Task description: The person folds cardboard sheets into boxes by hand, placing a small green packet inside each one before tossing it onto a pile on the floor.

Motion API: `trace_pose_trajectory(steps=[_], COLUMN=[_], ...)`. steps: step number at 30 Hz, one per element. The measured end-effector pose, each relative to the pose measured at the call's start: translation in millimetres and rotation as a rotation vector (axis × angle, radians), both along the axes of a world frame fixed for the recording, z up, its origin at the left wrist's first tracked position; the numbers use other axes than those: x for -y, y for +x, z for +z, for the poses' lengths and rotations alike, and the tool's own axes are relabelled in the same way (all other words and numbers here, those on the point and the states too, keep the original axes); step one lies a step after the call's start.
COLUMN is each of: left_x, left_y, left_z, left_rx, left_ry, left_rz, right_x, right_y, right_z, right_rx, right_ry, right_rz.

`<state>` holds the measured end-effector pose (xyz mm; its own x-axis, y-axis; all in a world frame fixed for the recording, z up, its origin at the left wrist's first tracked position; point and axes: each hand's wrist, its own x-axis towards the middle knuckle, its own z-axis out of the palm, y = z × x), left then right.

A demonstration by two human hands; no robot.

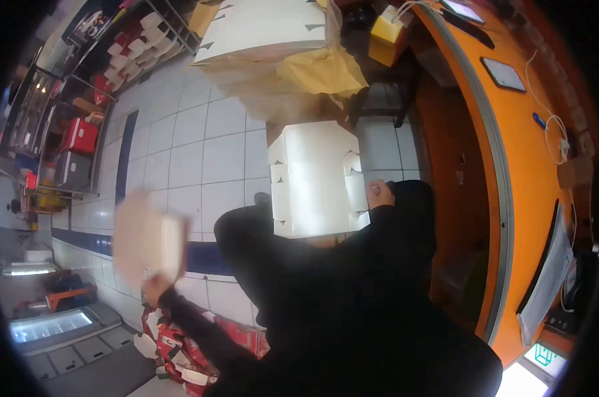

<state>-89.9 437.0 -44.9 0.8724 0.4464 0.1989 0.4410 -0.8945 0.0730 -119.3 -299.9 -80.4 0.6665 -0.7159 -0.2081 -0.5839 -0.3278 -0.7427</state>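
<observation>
Out to the left, my left hand (156,290) grips a cardboard box (155,235) at its lower edge. The box is smeared by motion; its outside looks brown and its inside pale. A flat white box blank (316,178) with cut flaps along its sides lies across my lap. My right hand (381,194) is closed, its fingers curled, close by the blank's right edge. Whether anything is inside those fingers is hidden.
A stack of white blanks (266,26) in torn brown paper (322,71) stands ahead. An orange counter (474,63) with a phone (503,74) runs along the right. Red-and-white boxes (173,347) are piled at lower left. Metal shelves (81,99) stand further left.
</observation>
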Motion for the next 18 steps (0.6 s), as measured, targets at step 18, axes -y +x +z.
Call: trace_pose_trajectory(steps=[18], left_x=[373], left_y=[49], left_z=[29], left_rx=[0.006], left_ry=[-0.513], left_rz=[-0.366], right_x=[-14], right_y=[2], right_z=[-24], right_rx=[-0.156], right_ry=[-0.172], right_rz=[0.050])
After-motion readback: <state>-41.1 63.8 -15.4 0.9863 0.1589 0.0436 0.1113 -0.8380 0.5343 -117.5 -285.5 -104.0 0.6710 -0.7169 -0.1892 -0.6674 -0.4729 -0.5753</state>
